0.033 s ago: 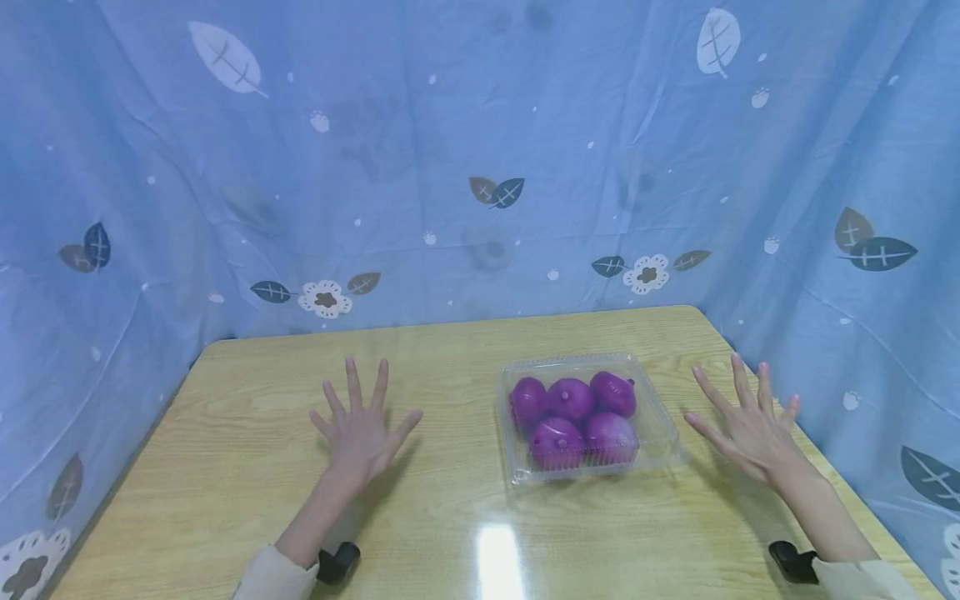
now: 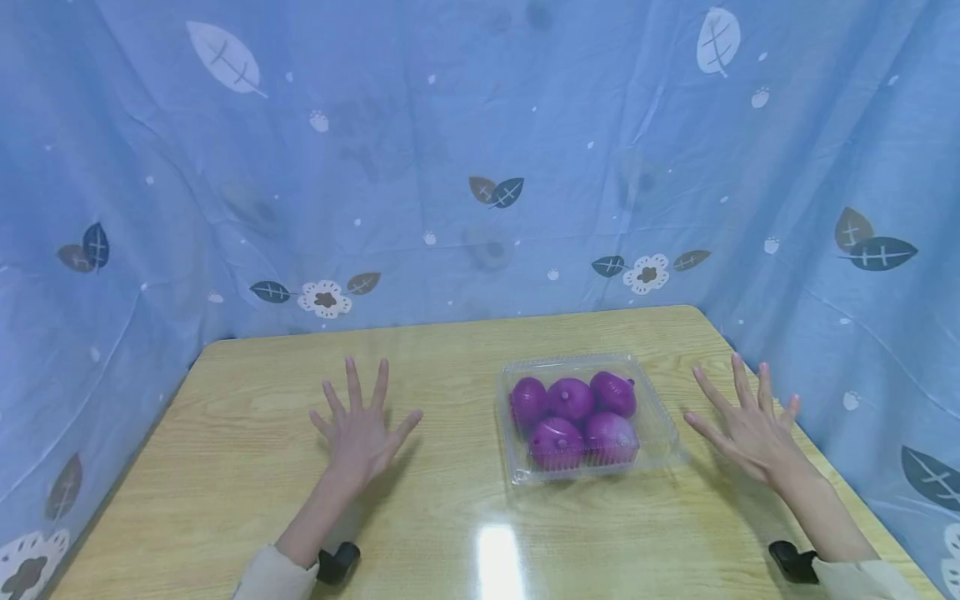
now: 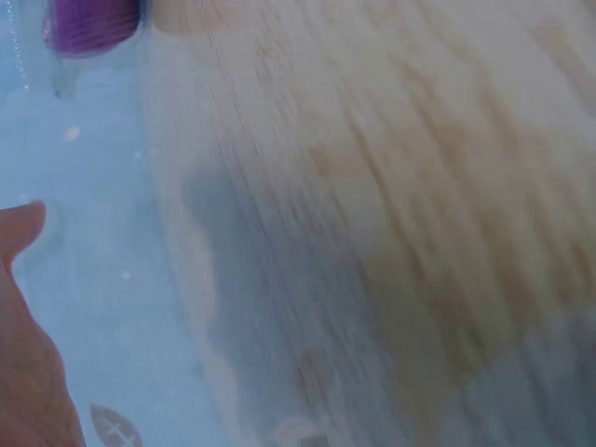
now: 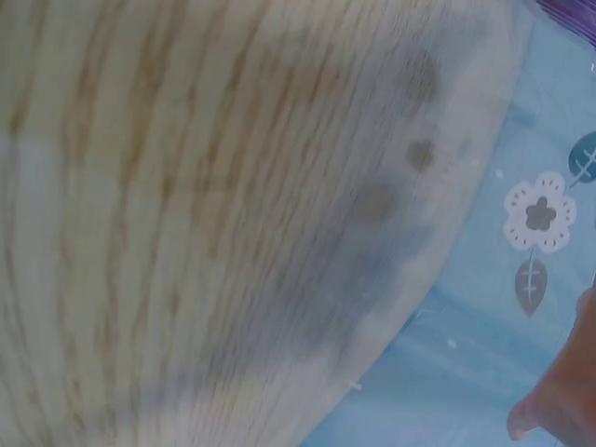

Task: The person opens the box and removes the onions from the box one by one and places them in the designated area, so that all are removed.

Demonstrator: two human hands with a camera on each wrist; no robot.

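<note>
A clear plastic box [image 2: 660, 437] stands right of the middle of the table in the head view. Inside lie several shiny purple onion-like pieces [image 2: 572, 399], round with small nubs. To the box's left, my left hand [image 2: 358, 437] hovers over the table with its fingers spread and holds nothing. My right hand [image 2: 753, 437] is spread the same way, just right of the box and apart from it. Only a thumb and part of the left hand [image 3: 33, 345] show in the left wrist view. At the right wrist view's edge, part of the right hand [image 4: 563, 386] appears.
The wooden table [image 2: 420, 533] has a bright light reflection near its front. A blue curtain [image 2: 420, 125] with leaf and flower prints hangs behind it and along both sides. A black wrist device [image 2: 339, 563] sits on the left wrist, another black device [image 2: 792, 562] on the right.
</note>
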